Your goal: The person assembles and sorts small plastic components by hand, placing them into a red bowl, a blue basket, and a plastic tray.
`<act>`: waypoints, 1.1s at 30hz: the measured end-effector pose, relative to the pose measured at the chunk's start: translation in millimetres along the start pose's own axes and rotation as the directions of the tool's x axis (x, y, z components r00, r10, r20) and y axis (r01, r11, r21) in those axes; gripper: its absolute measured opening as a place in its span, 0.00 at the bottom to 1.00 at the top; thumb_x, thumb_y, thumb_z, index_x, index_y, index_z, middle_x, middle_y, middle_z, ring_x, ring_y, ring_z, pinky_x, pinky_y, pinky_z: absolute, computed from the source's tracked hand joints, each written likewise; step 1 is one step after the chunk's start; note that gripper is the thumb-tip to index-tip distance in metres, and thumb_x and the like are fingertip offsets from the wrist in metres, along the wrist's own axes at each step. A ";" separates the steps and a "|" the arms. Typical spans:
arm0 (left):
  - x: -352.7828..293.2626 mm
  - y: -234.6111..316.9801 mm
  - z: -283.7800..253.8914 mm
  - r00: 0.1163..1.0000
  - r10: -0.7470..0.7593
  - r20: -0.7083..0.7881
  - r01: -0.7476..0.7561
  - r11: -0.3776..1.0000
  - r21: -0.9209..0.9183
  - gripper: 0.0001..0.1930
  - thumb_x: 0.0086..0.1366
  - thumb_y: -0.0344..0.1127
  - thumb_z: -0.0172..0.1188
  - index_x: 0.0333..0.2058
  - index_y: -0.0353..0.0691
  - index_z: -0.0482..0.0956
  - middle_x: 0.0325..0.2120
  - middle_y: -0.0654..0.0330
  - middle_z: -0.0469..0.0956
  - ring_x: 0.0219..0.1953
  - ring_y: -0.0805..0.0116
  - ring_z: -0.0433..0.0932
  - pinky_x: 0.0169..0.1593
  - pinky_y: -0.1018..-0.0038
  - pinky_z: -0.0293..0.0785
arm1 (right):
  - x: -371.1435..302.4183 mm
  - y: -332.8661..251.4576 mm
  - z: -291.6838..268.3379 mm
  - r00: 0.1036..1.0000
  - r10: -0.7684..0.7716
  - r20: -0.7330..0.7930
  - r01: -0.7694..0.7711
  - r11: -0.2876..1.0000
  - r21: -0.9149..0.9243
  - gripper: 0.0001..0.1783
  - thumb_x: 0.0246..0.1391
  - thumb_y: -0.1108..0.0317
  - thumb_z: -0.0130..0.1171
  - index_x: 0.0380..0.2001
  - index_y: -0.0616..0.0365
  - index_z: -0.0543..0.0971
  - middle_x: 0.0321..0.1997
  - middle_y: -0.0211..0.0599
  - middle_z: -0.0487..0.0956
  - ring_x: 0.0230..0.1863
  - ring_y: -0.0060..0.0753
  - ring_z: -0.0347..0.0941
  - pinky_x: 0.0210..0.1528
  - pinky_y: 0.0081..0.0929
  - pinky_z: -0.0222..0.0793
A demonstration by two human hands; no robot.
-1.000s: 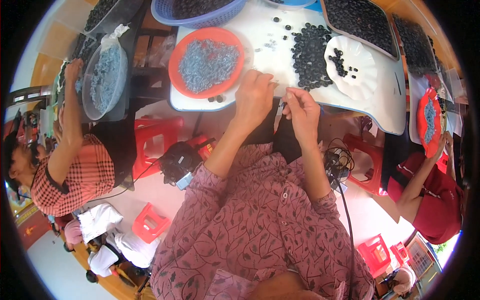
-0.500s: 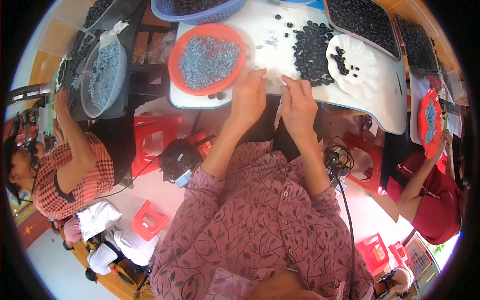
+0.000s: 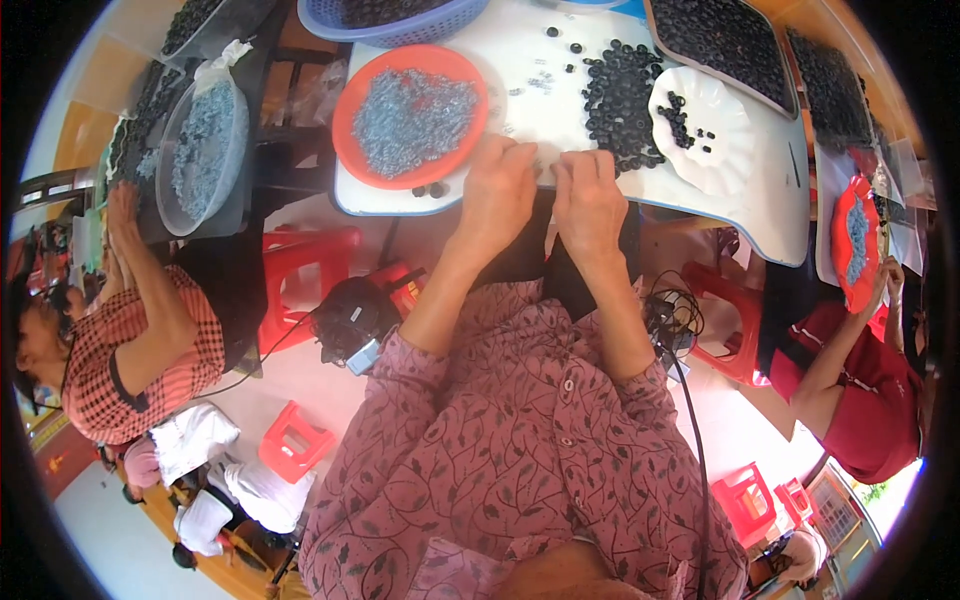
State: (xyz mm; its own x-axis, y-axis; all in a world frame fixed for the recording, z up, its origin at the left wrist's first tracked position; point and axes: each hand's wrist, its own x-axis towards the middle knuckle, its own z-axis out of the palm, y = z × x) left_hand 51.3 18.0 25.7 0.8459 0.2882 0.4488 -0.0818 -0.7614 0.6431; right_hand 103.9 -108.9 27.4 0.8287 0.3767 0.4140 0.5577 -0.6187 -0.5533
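Observation:
My left hand (image 3: 500, 187) is closed at the front edge of the white table (image 3: 745, 215), its thumb and forefinger pressed together. Just right of it, my right hand (image 3: 589, 200) is closed too, its bent fingertips turned toward the left. Whatever the fingers pinch is hidden or too small to make out. An orange-red plate (image 3: 344, 140) heaped with small clear bluish pieces (image 3: 415, 115) sits beside my left hand. Beyond my right hand lies a spread of black ring-shaped pieces (image 3: 618, 110). A white scalloped plate (image 3: 725, 158) with several small black pieces stands to their right.
A blue basket (image 3: 400, 37) and a tray of black rings (image 3: 715, 45) line the far side. Few small clear pieces dot the table between. Co-workers sit at left (image 3: 150, 350) and right (image 3: 860, 380). Red stools (image 3: 300, 440) and a cable (image 3: 697, 430) are near me.
My right hand has turned inward, its fingers curling more, and both hands have drawn slightly closer together. The plates and piles stay in place; the whole view has shifted slightly.

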 end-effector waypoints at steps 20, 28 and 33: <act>26.1 37.5 42.5 0.999 -0.002 0.053 0.002 1.000 0.005 0.10 0.49 0.32 0.70 0.31 0.38 0.82 0.29 0.58 0.74 0.34 0.57 0.76 0.35 0.64 0.73 | -57.5 22.9 -27.2 0.849 0.449 0.279 -0.500 0.510 0.700 0.05 0.60 0.73 0.58 0.39 0.61 0.77 0.32 0.27 0.81 0.28 0.15 0.75 0.28 0.13 0.65; 25.9 34.9 49.8 0.994 0.044 0.095 -0.046 0.999 0.021 0.11 0.47 0.32 0.69 0.30 0.41 0.79 0.30 0.59 0.71 0.37 0.56 0.73 0.35 0.62 0.73 | -58.7 30.6 -25.4 0.856 0.451 0.253 -0.481 0.516 0.708 0.06 0.61 0.74 0.57 0.41 0.62 0.78 0.35 0.29 0.81 0.28 0.16 0.75 0.28 0.13 0.66; 25.9 36.7 50.0 0.991 0.044 0.127 -0.048 0.998 0.029 0.10 0.48 0.32 0.68 0.30 0.41 0.78 0.31 0.58 0.72 0.37 0.56 0.73 0.35 0.63 0.74 | -56.3 28.0 -28.2 0.846 0.478 0.236 -0.503 0.569 0.651 0.09 0.61 0.73 0.57 0.44 0.62 0.78 0.34 0.30 0.81 0.29 0.16 0.74 0.27 0.13 0.65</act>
State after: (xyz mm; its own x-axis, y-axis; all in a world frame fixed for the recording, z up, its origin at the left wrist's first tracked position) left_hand 96.5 -31.5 29.9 0.9014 0.1784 0.3946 -0.1072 -0.7909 0.6025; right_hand 71.5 -166.9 9.0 0.9788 0.1862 -0.0848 -0.0684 -0.0931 -0.9933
